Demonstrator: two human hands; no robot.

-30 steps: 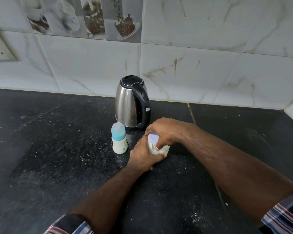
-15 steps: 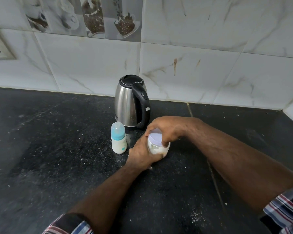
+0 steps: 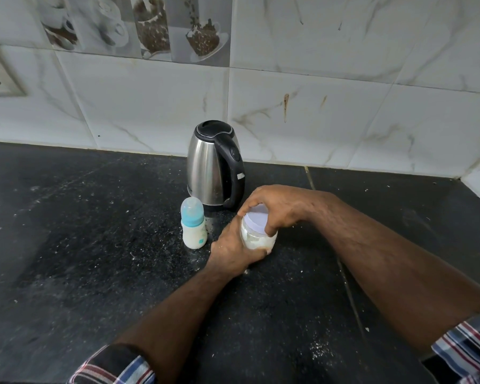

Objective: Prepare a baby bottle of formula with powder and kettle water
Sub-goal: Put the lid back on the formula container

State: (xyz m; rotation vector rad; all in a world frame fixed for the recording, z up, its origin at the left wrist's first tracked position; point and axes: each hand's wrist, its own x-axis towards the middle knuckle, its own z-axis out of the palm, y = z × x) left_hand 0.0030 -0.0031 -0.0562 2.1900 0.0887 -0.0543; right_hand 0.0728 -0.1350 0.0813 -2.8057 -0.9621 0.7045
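Over the last second the right hand [image 3: 277,209], fingers clamped on the lid [image 3: 257,218], has turned, while the left hand [image 3: 233,248] grips the powder jar [image 3: 257,239], so it is probably unscrewing.

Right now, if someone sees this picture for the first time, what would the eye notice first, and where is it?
First, the two hands at the centre: the left hand wraps the powder jar while the right hand grips its pale lid. Behind them stands the steel kettle by the wall, with the baby bottle just before it.
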